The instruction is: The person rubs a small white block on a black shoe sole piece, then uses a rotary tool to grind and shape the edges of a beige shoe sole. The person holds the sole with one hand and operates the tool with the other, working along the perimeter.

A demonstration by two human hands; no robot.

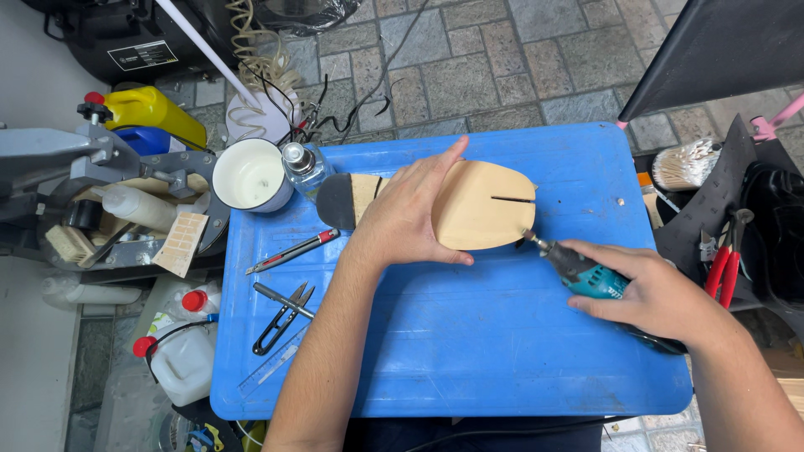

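On blue tabletop [469,351], our left hand [414,219] lies flat, fingers spread, pinning tan shoe sole [481,209]. Right hand [662,297] is wrapped round teal rotary tool [582,274], w/ bit touching sole's edge.

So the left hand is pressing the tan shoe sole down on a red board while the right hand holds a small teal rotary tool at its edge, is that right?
Not quite: the board is blue, not red. The head view shows the left hand flat on the tan shoe sole, and the right hand holding the small teal rotary tool with its tip at the sole's edge.
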